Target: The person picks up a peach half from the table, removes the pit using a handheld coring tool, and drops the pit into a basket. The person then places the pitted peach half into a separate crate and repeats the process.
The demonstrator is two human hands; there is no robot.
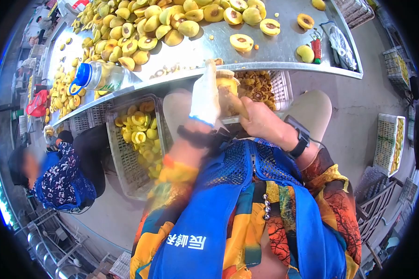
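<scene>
My left hand [205, 98], in a white glove with a blue cuff edge, is raised at the table's front edge and smeared by motion. Close beside its fingers is a yellow peach half [227, 84]; whether the glove holds it is unclear. My right hand [258, 118] is bare and closed around something brownish, blurred, just below the peach half. Many halved yellow peaches [146, 28] are piled on the metal table [284, 58]. Below the hands, a white crate [280, 88] holds brown pits and scraps.
A crate [125, 174] of peach halves stands left of my legs. A water bottle [102, 76] lies at the table edge. A red-and-green tool [316, 49] and plastic bag [341, 46] lie right. Another person [63, 179] sits left. Crates [386, 144] stand right.
</scene>
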